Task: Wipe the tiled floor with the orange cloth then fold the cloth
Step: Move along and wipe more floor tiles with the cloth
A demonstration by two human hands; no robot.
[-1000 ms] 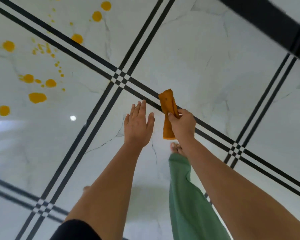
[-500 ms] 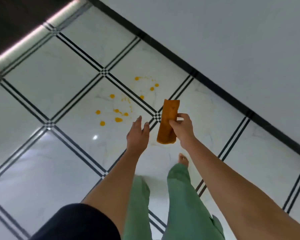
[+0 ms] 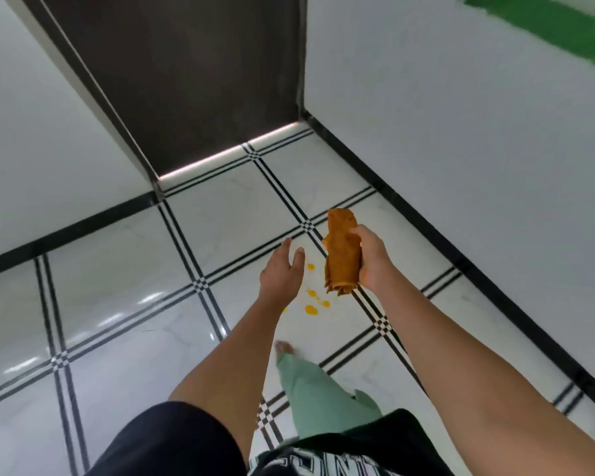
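Note:
My right hand [image 3: 373, 257] grips the orange cloth [image 3: 342, 254], folded into a long bundle and held upright in the air. My left hand [image 3: 282, 273] hovers just left of it, fingers apart and holding nothing. Under both hands lies the white tiled floor [image 3: 227, 218] with black double lines. Several yellow-orange spill drops [image 3: 311, 309] sit on the tile below the cloth; part of the spill is hidden behind my hands.
A dark door [image 3: 200, 73] stands at the far end between white walls with black skirting [image 3: 461, 259]. My leg in green trousers [image 3: 320, 396] and bare foot [image 3: 284, 347] stand just short of the spill. A green stripe [image 3: 547, 25] marks the right wall.
The view has risen and tilted up, so the door and walls now show. The spill looks smaller and sits under my hands. My right hand still holds the cloth.

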